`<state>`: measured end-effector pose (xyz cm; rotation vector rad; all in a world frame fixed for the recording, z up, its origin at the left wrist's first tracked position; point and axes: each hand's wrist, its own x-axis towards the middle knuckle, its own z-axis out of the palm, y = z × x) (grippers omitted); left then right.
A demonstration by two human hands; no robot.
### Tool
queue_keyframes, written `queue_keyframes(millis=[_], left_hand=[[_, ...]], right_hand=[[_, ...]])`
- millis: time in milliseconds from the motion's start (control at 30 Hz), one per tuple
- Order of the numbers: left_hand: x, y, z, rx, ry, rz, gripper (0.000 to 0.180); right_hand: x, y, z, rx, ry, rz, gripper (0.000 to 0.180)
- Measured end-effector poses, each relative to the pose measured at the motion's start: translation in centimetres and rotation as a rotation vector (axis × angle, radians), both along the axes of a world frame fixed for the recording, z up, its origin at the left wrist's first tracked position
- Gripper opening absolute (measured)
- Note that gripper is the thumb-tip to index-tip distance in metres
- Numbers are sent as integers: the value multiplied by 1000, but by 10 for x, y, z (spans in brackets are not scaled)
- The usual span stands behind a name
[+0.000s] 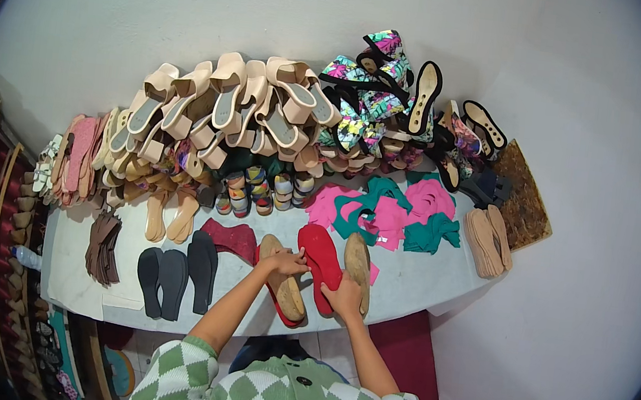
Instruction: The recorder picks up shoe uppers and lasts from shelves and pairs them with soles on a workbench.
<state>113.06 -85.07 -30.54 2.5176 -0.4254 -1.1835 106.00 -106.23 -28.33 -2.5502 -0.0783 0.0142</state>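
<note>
A red shoe sole (319, 257) is held tilted at the table's near edge, its red face toward me. My right hand (344, 297) grips its lower right side, the thumb lying across the red face. With bent fingers my left hand (286, 262) pinches the sole's left edge. Under my left hand lies a cork wedge sole (286, 295) with a red rim along its lower side. A second cork wedge sole (358, 261) lies just right of the red one, partly behind my right hand. Dark red material (229, 238) lies left of my left hand.
Dark grey soles (173, 282), brown strips (103, 246) and tan insoles (485, 242) lie on the pale table (406, 281). Pink and green fabric pieces (386, 215) spread behind my hands. Beige heeled sandals (225, 98) and patterned shoes (381, 88) are piled along the wall.
</note>
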Motion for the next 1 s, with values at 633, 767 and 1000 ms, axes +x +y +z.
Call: queue_keyframes(millis=[633, 767, 1000], left_hand=[[-4, -7, 2, 94, -76, -42, 67], [-7, -2, -8, 101, -121, -61, 66], [-10, -8, -5, 119, -174, -77, 60]], right_hand=[[21, -25, 15, 156, 239, 119, 56], [22, -24, 19, 135, 280, 135, 57], [26, -35, 7, 290, 236, 190, 53]])
